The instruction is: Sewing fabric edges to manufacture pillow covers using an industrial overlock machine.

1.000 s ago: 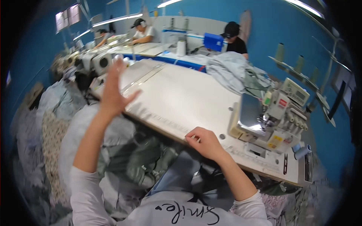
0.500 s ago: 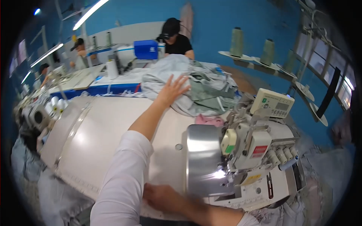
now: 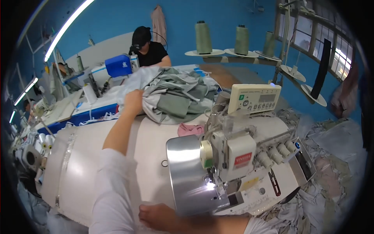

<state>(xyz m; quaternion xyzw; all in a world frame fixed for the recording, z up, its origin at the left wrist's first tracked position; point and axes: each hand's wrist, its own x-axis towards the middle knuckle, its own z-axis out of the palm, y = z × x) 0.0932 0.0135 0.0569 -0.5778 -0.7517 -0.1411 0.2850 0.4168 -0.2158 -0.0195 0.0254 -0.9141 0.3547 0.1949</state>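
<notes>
Head view, looking down over a white worktable [image 3: 89, 156]. Left hand [image 3: 133, 102] stretched far forward, fingers curled onto the near edge of a heap of grey-green cloth [image 3: 175, 95] at the table's back, apparently gripping a fold; exact pinch hidden behind the knuckles. Right hand [image 3: 157, 216] low at the near table edge, resting loosely closed on the surface, nothing seen in it. Step in hand, by the look of it: fetching a piece off the heap. Next move likely calls for separating one layer from the tangle and drawing it clear across the open tabletop toward the sewing machine [image 3: 233, 156] without dragging the rest. Cloth: soft, limp, crumpled, several grey and green pieces overlapped, pale linings showing; likely to cling and slide together. Small pink scrap [image 3: 189, 129] just in front of the heap, beside the machine. Shiny metal guard [image 3: 187, 171] on the machine's left. Thread cones [image 3: 203, 38] on a stand behind. Another person [image 3: 150, 48] at work beyond the heap.
</notes>
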